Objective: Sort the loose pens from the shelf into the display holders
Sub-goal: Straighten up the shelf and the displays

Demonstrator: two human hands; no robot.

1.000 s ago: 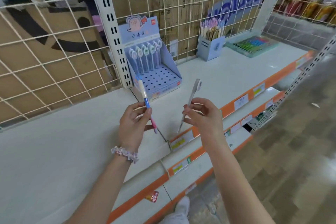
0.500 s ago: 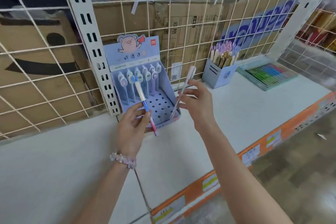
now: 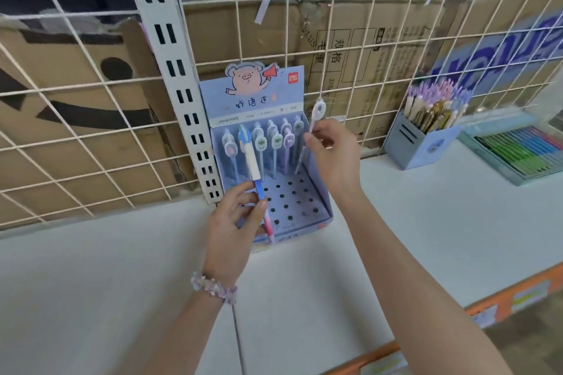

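A blue cardboard display holder [image 3: 320, 192] with a pig picture stands on the white shelf [image 3: 122, 268] against the wire grid. Several pens with charm tops stand in its back rows; the front holes are bare. My left hand [image 3: 234, 222] pinches a pen with a white cap, blue middle and pink lower end [image 3: 255, 167], held upright in front of the holder's left side. My right hand [image 3: 332, 155] pinches a white pen with an oval charm top [image 3: 316, 111], tilted, its tip just above the holder's right back corner.
A small blue box [image 3: 414, 146] full of purple-topped pens stands to the right. Beyond it lies a flat tray of coloured pens [image 3: 518, 149]. Cardboard boxes sit behind the wire grid [image 3: 91, 100]. The shelf's orange front edge [image 3: 499, 295] runs at the lower right.
The view has come closer to the display holder. Both hands moved up and forward with their pens; the right hand's pen now hangs over the holder's right back corner.
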